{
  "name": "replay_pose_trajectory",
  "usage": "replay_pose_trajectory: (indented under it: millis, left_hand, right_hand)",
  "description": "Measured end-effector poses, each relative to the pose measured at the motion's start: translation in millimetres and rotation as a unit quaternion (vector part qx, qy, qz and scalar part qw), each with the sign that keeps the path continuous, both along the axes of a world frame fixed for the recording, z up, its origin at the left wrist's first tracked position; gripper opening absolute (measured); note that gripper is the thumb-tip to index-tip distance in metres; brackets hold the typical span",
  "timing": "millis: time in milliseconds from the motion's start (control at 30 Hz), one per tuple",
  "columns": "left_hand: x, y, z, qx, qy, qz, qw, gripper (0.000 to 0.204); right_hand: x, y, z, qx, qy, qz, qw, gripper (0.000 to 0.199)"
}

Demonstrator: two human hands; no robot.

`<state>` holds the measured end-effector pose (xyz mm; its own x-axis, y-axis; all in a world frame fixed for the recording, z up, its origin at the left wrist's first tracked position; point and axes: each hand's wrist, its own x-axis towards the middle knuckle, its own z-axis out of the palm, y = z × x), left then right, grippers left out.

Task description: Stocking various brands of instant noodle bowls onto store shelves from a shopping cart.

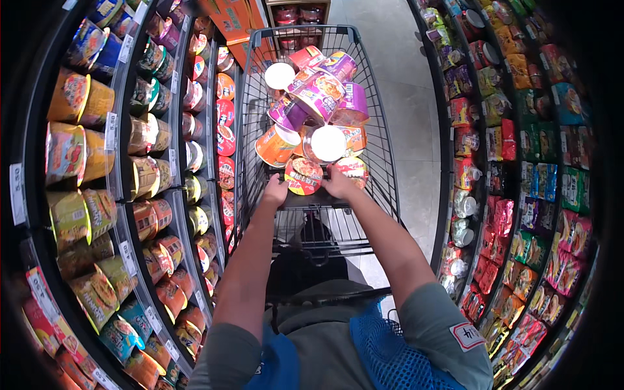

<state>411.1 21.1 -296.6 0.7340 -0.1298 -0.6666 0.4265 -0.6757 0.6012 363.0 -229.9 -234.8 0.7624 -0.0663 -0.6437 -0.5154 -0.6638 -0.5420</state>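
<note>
Near the centre of the frame, the fingers of the left hand (277,189) and the right hand (338,184) sit on either side of a cup (303,176) with a red and yellow lid. Both sets of fingers are partly curled; I cannot tell whether they grip the cup or only rest beside it. It lies at the near end of the cart (353,34), lid facing up. Just right of it, by the right hand, is a second red-lidded cup (354,169). Farther up are an orange tub (274,147) tilted on its side and a tub with a plain white lid (328,143). Above these, purple tubs (319,92) lie heaped, with a white disc (279,76) at their upper left. Shelves of cup noodles (78,153) fill the left of the frame; bright packets (539,180) fill the right. Grey sleeves (426,315) and a blue mesh vest (390,348) show at the lower edge.
</note>
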Motion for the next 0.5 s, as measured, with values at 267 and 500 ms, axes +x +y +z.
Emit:
replay_pose_trajectory:
  millis: [267, 500]
  left_hand:
    - [6.8, 14.1, -71.4, -0.047, -0.074, -0.042, 0.995, 0.072]
    - [5.7, -10.3, -15.8, -0.045, 0.048, 0.028, 0.997, 0.05]
  right_hand:
    - [13.2, 48.3, -30.1, -0.011, -0.069, 0.005, 0.998, 0.07]
    - [0.0, 38.2, -33.4, 0.065, 0.002, -0.082, 0.995, 0.066]
